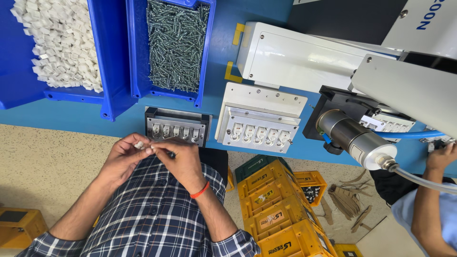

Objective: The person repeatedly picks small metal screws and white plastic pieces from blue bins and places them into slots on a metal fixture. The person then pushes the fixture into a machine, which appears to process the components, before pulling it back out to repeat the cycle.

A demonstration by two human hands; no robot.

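Observation:
My left hand point(123, 154) pinches a small white plastic part point(139, 145) close to my chest. My right hand point(181, 159), with an orange band at the wrist, meets it and grips a small dark screw point(170, 154) at its fingertips. Both hands sit just below a dark metal fixture point(177, 124) with a row of several slots holding parts. Beside it a white fixture point(259, 120) carries several similar parts in a row.
A blue bin of white plastic parts point(59, 43) and a blue bin of screws point(175, 45) stand on the blue bench. A white machine with a grey cylinder point(354, 138) is at right. Another person's hand point(442, 154) works there. Yellow crates point(278, 216) sit on the floor.

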